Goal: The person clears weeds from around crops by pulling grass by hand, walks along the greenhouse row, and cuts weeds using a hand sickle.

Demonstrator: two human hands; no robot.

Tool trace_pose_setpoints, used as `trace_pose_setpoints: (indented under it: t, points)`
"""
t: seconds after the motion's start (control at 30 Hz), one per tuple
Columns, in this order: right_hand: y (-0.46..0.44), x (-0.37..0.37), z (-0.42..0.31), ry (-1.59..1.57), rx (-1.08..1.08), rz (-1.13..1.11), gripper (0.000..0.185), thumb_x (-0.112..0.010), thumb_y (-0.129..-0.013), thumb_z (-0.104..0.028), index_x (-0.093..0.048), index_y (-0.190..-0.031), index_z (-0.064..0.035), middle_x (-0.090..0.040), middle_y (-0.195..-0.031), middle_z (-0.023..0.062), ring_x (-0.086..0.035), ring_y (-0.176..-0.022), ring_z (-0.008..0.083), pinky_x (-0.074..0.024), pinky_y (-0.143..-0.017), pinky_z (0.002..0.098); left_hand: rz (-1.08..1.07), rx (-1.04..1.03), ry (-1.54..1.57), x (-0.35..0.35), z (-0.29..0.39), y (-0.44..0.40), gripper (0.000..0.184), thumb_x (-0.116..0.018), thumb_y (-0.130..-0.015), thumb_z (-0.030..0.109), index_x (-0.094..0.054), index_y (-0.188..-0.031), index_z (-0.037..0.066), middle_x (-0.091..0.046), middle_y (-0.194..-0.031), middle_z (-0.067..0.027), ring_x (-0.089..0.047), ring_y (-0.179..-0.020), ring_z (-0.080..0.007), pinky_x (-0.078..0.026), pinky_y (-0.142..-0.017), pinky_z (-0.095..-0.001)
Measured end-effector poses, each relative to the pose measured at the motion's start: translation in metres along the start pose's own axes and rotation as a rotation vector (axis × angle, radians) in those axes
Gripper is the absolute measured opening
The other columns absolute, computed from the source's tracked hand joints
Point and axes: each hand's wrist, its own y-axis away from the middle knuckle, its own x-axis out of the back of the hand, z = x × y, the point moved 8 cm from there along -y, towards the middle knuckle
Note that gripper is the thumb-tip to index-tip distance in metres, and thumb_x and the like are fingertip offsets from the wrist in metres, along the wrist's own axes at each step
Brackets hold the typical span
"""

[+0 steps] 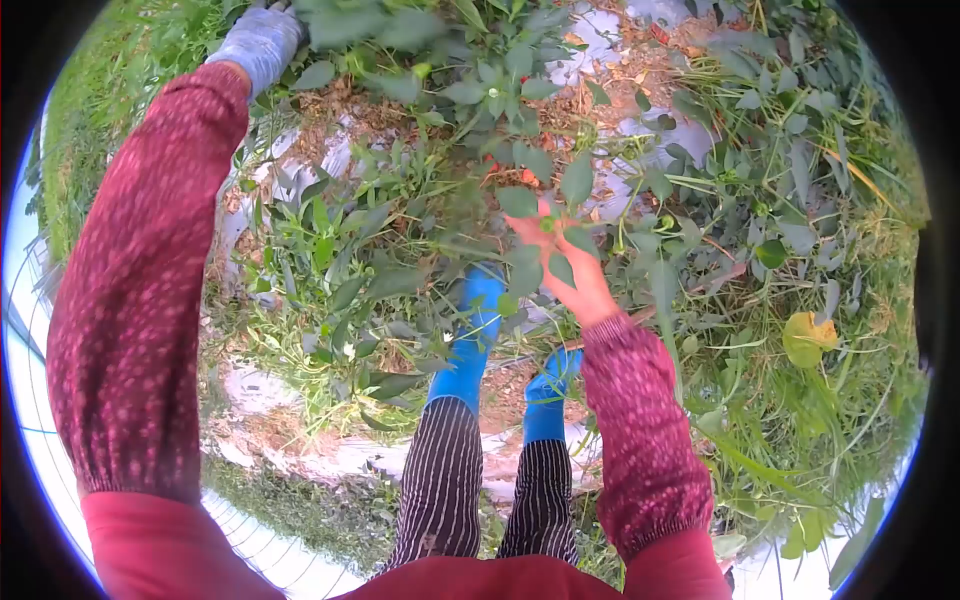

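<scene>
My left hand [262, 45], in a pale grey-blue glove, reaches to the top left among green leaves. Its fingertips are cut off or hidden by foliage, so its grip does not show. My right hand [555, 250] is bare and extends into the plants right of centre. Leaves [577, 180] cover parts of it, and its fingers are partly hidden and blurred. Small red fruits [529, 178] show just above the right hand, among the leafy stems.
My blue boots [465, 350] stand among low plants and soil below centre. Pale plastic sheeting [660, 140] with dry leaf litter lies between the plants. Long grass [800, 440] fills the right side, with a yellow leaf [808, 339] there.
</scene>
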Motion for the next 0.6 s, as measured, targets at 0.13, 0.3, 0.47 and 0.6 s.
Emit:
trace_pose_setpoints:
  t: [0.13,0.3,0.47,0.6]
  points:
    - [-0.079,-0.019,-0.014,0.309,0.368,0.101,0.035,-0.052,-0.084,-0.008,-0.05,-0.119,-0.0069,-0.06,-0.098,0.0065,-0.058,-0.086,0.0184,-0.0463,-0.077,0.0306,0.156,-0.1,-0.205,-0.013,0.034,0.014,0.031,-0.052,-0.082,0.012,-0.055,-0.112,0.015,-0.058,-0.112,-0.008,-0.055,-0.103,-0.0207,-0.043,-0.086,-0.031]
    - [-0.112,-0.01,0.054,-0.48,0.142,0.14,0.03,-0.055,-0.08,-0.009,-0.052,-0.109,-0.0009,-0.059,-0.096,0.0078,-0.058,-0.082,0.0198,-0.0478,-0.073,0.0304,0.299,-0.385,0.354,0.054,0.133,0.075,0.01,-0.057,-0.068,0.005,-0.057,-0.077,0.008,-0.058,-0.079,-0.009,-0.059,-0.076,-0.0248,-0.049,-0.066,-0.0358]
    - [-0.08,-0.033,0.059,-0.504,0.045,0.098,0.035,-0.055,-0.08,-0.009,-0.048,-0.111,0.0053,-0.054,-0.112,0.014,-0.052,-0.102,0.0225,-0.0444,-0.08,0.0324,0.093,-0.601,0.49,-0.017,0.253,0.002,0.013,-0.055,-0.07,0.011,-0.064,-0.075,0.004,-0.061,-0.076,-0.011,-0.059,-0.072,-0.0265,-0.048,-0.064,-0.0338]
    - [-0.087,-0.051,0.104,-0.715,-0.314,0.103,0.038,-0.052,-0.082,-0.005,-0.045,-0.117,0.0071,-0.052,-0.115,0.0202,-0.052,-0.106,0.0268,-0.0448,-0.087,0.0338,0.155,-0.503,-0.894,-0.073,0.222,-0.079,0.023,-0.058,-0.079,0.025,-0.064,-0.096,0.01,-0.063,-0.089,-0.0125,-0.058,-0.076,-0.0245,-0.047,-0.065,-0.0404]
